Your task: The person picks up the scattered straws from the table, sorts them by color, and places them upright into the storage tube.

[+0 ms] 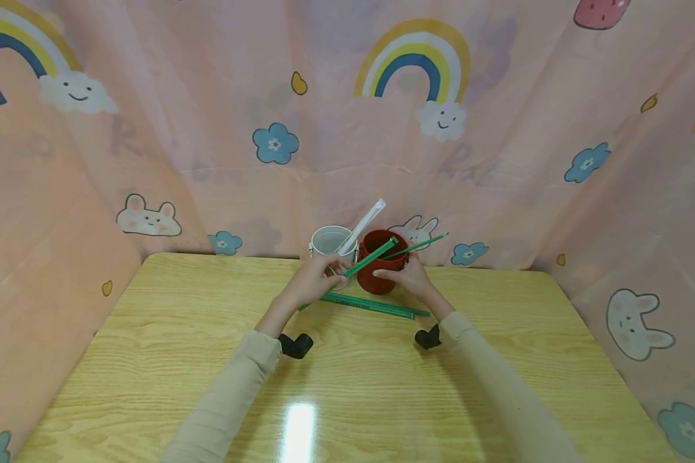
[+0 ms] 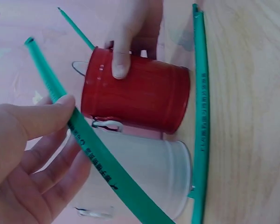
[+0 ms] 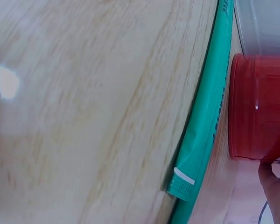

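A long green wrapped straw [image 1: 372, 257] is pinched between the thumb and fingers of my left hand [image 1: 315, 280], slanting up to the right in front of the white bucket [image 1: 331, 240]. My right hand [image 1: 408, 276] grips the side of the red bucket [image 1: 373, 280], its thumb on the front wall in the left wrist view [image 2: 140, 93]. Another green straw [image 1: 428, 243] leans out of the red bucket. A white wrapped straw [image 1: 361, 226] leans out of the white bucket. Green straws [image 1: 370, 305] lie on the table before both buckets.
The wooden table [image 1: 359, 386] ends at a pink patterned curtain [image 1: 208, 128] behind the buckets, which stand side by side near its back edge. Black wrist-mounted pieces [image 1: 296, 346] show beside both wrists.
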`<action>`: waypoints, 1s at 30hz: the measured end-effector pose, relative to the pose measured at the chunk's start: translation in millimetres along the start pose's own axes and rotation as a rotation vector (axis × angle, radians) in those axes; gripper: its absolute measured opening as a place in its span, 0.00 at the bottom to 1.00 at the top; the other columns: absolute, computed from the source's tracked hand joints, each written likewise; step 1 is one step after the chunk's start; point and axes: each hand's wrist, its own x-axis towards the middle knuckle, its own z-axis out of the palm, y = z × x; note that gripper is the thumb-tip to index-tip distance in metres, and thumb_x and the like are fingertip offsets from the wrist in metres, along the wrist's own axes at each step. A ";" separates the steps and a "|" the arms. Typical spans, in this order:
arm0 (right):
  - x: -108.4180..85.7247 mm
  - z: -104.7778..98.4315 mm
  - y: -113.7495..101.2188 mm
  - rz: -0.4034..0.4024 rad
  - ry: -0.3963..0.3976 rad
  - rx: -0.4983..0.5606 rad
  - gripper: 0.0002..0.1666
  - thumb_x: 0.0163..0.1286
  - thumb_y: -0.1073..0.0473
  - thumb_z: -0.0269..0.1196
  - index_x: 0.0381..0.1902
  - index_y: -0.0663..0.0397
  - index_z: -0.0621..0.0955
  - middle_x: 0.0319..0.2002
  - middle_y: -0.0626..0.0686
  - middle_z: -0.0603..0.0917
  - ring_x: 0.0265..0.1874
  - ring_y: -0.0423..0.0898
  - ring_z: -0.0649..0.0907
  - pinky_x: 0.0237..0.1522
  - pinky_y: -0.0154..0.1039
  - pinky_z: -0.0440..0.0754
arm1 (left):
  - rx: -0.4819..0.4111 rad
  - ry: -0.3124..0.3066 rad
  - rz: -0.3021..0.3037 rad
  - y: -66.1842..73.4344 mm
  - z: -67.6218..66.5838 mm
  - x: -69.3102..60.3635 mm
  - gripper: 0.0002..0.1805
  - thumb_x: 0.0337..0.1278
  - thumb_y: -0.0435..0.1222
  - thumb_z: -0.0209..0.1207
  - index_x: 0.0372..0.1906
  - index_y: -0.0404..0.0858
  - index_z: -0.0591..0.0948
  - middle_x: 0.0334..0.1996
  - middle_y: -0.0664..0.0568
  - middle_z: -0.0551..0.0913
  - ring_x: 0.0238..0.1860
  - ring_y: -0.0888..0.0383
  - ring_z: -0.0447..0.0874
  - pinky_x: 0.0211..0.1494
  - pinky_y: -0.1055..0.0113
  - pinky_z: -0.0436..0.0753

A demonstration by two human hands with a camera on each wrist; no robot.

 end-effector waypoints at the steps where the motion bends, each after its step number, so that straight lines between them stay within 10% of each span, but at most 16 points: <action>1: 1.1 -0.3 3.5 0.004 0.006 -0.003 0.46 0.55 0.66 0.72 0.68 0.58 0.62 0.64 0.63 0.70 0.64 0.58 0.70 0.65 0.56 0.71 | -0.001 0.025 0.002 2.0 -0.5 0.9 0.10 0.61 0.32 0.60 0.47 0.37 0.82 0.36 0.48 0.84 0.36 0.56 0.81 0.42 0.66 0.81; 20: -1.6 -0.7 -0.9 -0.023 0.002 0.018 0.43 0.55 0.69 0.71 0.67 0.59 0.65 0.63 0.62 0.72 0.62 0.54 0.71 0.63 0.55 0.72 | -0.071 0.410 0.111 38.8 -4.1 19.9 0.13 0.58 0.33 0.63 0.48 0.36 0.82 0.36 0.45 0.84 0.36 0.54 0.84 0.42 0.65 0.85; 30: -4.6 1.0 -12.8 -0.020 -0.011 0.008 0.44 0.56 0.69 0.70 0.68 0.61 0.63 0.63 0.63 0.72 0.63 0.56 0.70 0.66 0.56 0.69 | -0.160 0.487 0.102 55.2 -7.0 33.8 0.15 0.59 0.35 0.63 0.50 0.36 0.81 0.36 0.43 0.85 0.36 0.51 0.84 0.44 0.62 0.85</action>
